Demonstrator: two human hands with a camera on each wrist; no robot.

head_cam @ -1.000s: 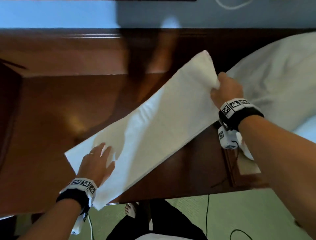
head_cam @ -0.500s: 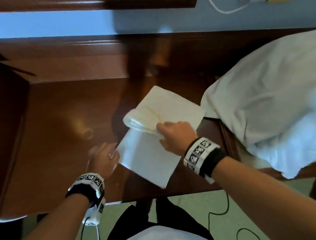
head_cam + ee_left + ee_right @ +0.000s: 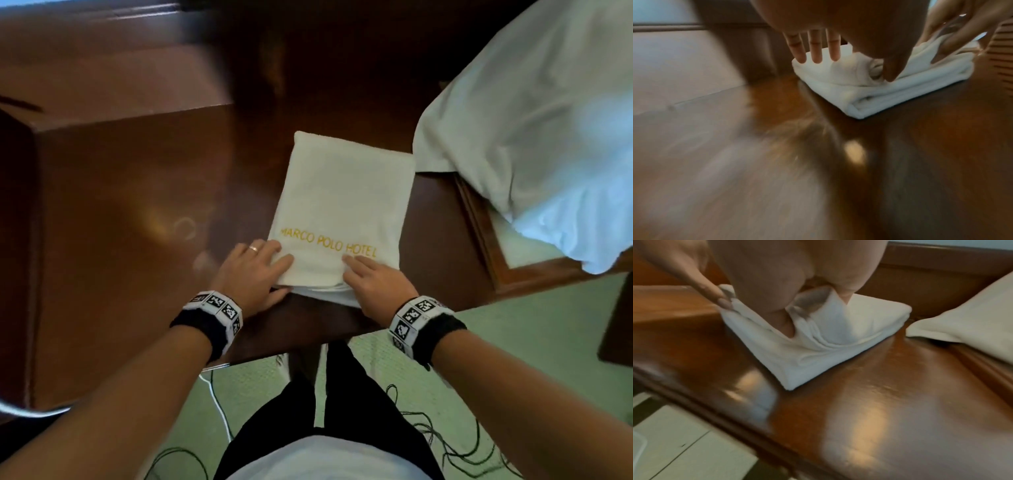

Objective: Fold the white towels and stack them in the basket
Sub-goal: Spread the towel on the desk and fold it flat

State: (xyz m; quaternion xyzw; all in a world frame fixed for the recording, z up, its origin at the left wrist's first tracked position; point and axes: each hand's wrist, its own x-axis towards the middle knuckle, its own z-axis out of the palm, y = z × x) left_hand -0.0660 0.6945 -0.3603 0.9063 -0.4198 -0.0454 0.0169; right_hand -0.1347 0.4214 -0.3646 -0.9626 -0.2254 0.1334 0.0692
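Note:
A white towel [image 3: 342, 202] with yellow "MARCO POLO HOTEL" lettering lies folded into a thick rectangle on the dark wooden table [image 3: 137, 205]. My left hand [image 3: 274, 270] holds its near left corner. The fingers [image 3: 815, 48] lie straight on top and the thumb is tucked into the layers of the towel [image 3: 849, 91]. My right hand [image 3: 363, 277] holds the near right corner. In the right wrist view its thumb [image 3: 783, 321] is pushed between the layers of the towel [image 3: 818, 356] and the top layers are lifted.
A heap of white linen [image 3: 534, 130] lies at the right over a low wooden frame [image 3: 486, 240]. A slatted wooden surface [image 3: 1001, 53] shows at the right edge of the left wrist view. Cables [image 3: 442, 438] trail on the green floor by my legs.
The towel was a long strip a second ago. My right hand brought its far end over towards me. It now lies as a compact rectangle, with both hands at its near edge.

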